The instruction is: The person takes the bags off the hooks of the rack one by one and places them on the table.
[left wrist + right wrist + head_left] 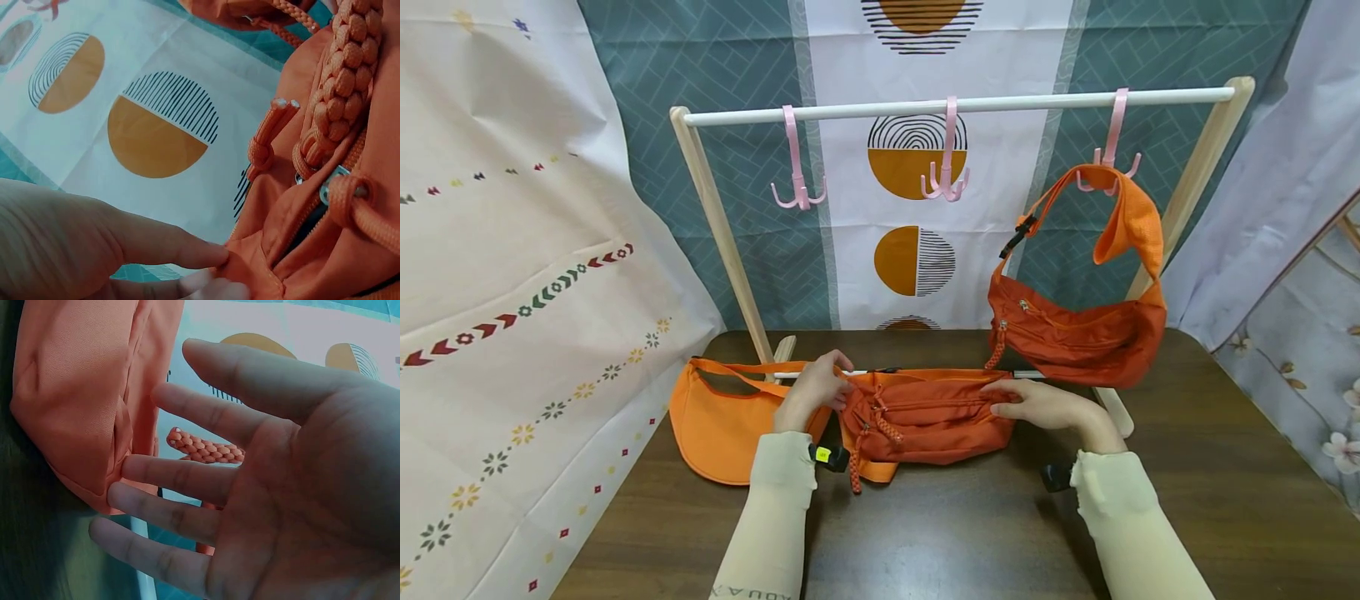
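A rust-orange waist bag (936, 433) lies on the table between both hands, its zip and braided pulls (887, 426) showing. At its left end my left hand (818, 390) pinches a corner of the fabric between thumb and fingers; the left wrist view shows the braided pull (347, 81) close by. My right hand (1051, 406) is at the bag's right end with spread, nearly straight fingers. In the right wrist view its fingertips (128, 467) touch the bag's side (75, 381), and the palm (312, 487) faces the camera.
A bright orange crescent bag (718, 429) lies left, partly behind my left hand. A wooden rack with a white bar (880, 108) carries pink hooks (797, 167); another rust-orange bag (1075, 337) hangs from the right one. Patterned cloths (512, 292) surround the dark wooden table (940, 533).
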Demonstrator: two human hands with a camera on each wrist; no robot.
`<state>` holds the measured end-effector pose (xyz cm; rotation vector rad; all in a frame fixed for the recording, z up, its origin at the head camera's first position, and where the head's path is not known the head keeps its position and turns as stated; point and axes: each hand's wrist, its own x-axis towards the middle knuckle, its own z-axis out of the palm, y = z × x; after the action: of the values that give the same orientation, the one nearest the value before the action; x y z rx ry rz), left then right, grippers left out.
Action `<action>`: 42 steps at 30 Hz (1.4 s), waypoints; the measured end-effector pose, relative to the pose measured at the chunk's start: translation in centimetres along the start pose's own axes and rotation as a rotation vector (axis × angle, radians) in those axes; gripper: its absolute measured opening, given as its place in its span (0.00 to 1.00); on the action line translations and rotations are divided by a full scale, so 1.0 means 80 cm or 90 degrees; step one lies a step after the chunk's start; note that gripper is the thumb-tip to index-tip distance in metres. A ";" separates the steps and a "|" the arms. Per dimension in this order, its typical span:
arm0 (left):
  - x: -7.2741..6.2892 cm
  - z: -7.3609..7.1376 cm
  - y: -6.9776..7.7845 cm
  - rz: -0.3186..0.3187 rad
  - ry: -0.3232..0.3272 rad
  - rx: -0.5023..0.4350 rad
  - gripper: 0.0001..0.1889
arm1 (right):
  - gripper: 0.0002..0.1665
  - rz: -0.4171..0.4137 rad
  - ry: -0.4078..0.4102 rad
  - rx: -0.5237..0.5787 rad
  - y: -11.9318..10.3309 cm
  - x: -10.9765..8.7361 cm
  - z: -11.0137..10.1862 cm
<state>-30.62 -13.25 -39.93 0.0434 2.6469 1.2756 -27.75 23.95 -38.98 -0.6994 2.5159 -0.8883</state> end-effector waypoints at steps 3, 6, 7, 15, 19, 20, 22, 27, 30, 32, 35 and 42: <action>0.000 0.002 0.000 -0.001 -0.022 0.003 0.10 | 0.30 0.004 -0.001 0.001 0.002 0.001 0.002; 0.000 0.003 0.000 -0.006 -0.053 0.018 0.09 | 0.29 0.000 -0.004 -0.005 0.005 0.003 0.003; 0.000 0.004 0.001 -0.007 -0.062 0.025 0.08 | 0.29 0.000 -0.005 -0.006 0.006 0.004 0.003; -0.001 0.005 0.001 -0.002 -0.085 0.058 0.11 | 0.25 -0.008 -0.022 -0.027 0.010 0.005 0.005; 0.000 0.006 0.001 0.007 -0.080 0.057 0.12 | 0.25 -0.003 -0.026 -0.035 0.006 0.004 0.005; 0.000 0.006 0.001 0.012 -0.079 0.053 0.12 | 0.25 -0.001 -0.022 -0.040 0.004 0.003 0.005; 0.000 0.006 0.002 0.030 -0.076 0.046 0.13 | 0.25 0.001 -0.013 -0.048 0.000 0.001 0.004; 0.000 0.003 0.009 0.090 -0.079 0.026 0.16 | 0.25 -0.012 0.024 -0.048 -0.012 -0.004 -0.002; -0.001 0.002 0.013 0.117 -0.083 0.015 0.16 | 0.26 -0.025 0.047 -0.047 -0.018 -0.008 -0.006; -0.002 0.001 0.015 0.132 -0.084 0.009 0.16 | 0.26 -0.037 0.062 -0.044 -0.023 -0.011 -0.009; -0.005 0.000 0.021 0.158 -0.084 0.009 0.16 | 0.26 -0.050 0.083 -0.028 -0.028 -0.014 -0.013; -0.011 0.000 0.030 0.206 -0.084 -0.001 0.16 | 0.22 -0.071 0.123 0.000 -0.035 -0.016 -0.018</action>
<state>-29.92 -11.82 -37.92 0.5549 2.5978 1.3131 -26.53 23.46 -35.84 -0.7959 2.6658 -1.0405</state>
